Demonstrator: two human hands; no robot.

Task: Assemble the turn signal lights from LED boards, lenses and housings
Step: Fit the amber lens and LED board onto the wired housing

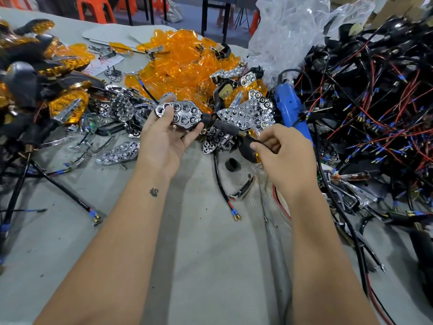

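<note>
My left hand (pixel 165 134) grips a black housing with a chrome reflector (pixel 181 113) set in it, face up, thumb on its left end. A black stalk runs from the housing to the right. My right hand (pixel 284 152) pinches the thin black cable (pixel 251 138) coming out of that stalk's brass end. A heap of orange lenses (pixel 180 64) lies behind the hands. Loose chrome reflectors (pixel 248 111) lie around them.
Finished lights (pixel 44 73) with orange lenses are piled at the left. A tangle of black housings with red and blue wires (pixel 365 102) fills the right. A blue electric screwdriver (pixel 291 106) lies beside clear plastic bags (pixel 288 36). A small black ring (pixel 232 164) sits on the grey table (pixel 199 231).
</note>
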